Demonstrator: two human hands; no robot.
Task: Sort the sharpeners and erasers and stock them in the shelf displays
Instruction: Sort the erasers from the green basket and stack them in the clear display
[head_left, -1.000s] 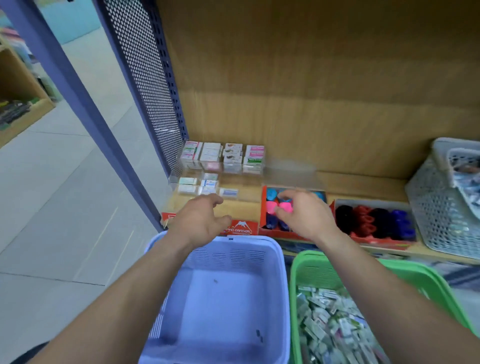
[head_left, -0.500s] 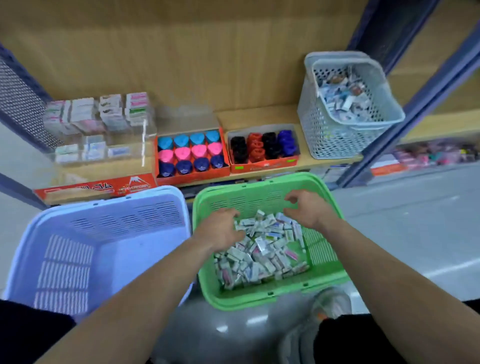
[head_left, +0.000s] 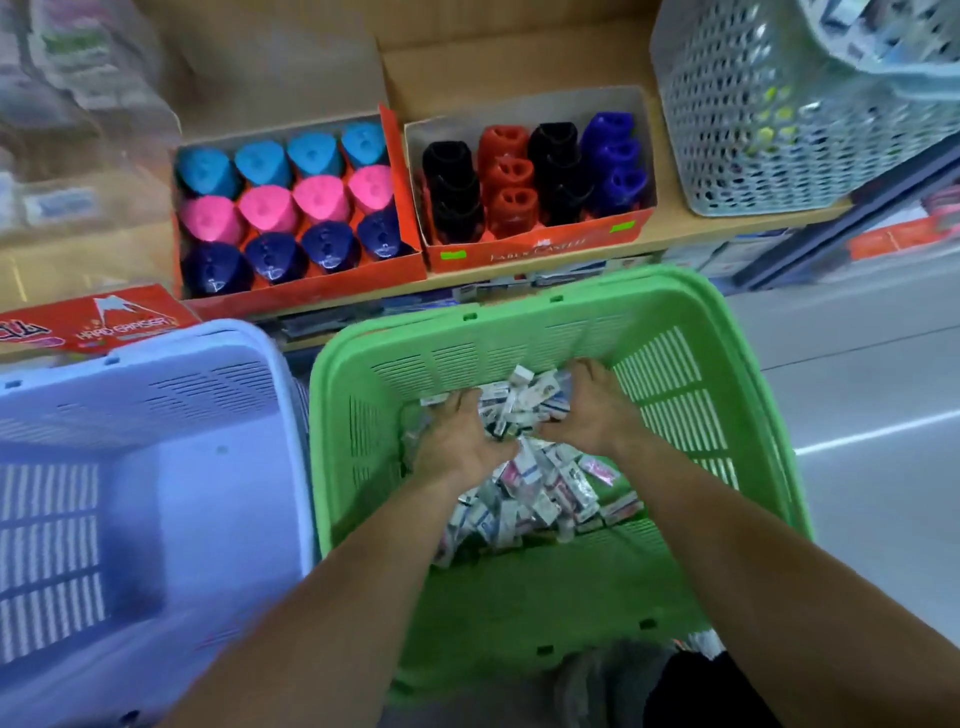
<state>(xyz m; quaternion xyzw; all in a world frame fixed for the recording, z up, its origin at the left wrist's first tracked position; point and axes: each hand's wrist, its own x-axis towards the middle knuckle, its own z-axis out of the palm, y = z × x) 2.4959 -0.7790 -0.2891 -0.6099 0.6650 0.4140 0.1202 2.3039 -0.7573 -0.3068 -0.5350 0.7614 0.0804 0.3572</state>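
Wood shelf (head_left: 669, 221): tri-sharpener box (head_left: 311, 292), 2-hole sharpener box (head_left: 535, 250) adj., grey basket (head_left: 753, 130) R.

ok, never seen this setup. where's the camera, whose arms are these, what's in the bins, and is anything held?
There is no machine here. These are a person's two bare arms, filmed by one wide-angle camera worn on the head, looking forward and down.

The left hand and right hand are both down in the green basket. Their fingers curl into a pile of small eraser packets, gathering a clump between them.

To the left of it stands a lilac basket. Behind, on the wooden shelf, sit two orange display boxes. One is a box of blue, pink and navy sharpeners, the other a box of black, red and blue sharpeners. A grey mesh basket stands on the right of the shelf.
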